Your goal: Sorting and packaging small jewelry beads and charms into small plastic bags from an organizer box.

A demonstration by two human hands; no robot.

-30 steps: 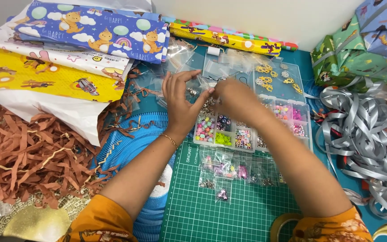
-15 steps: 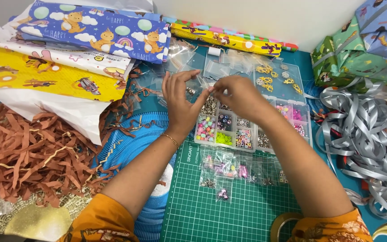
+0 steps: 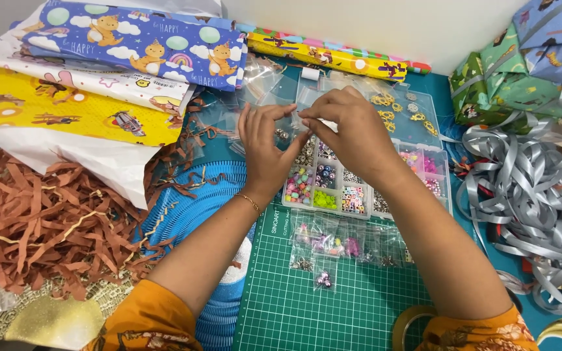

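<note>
cluttered tabletop: both hands, left hand [image 3: 265,153] and right hand [image 3: 352,133], pinch a small clear bag [image 3: 289,127] together above the bead box [image 3: 365,172] near the far edge.

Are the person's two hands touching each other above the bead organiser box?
Cannot tell. In the head view the left hand and right hand meet fingertip to fingertip around a small clear bag, which hides any contact or gap.
</note>
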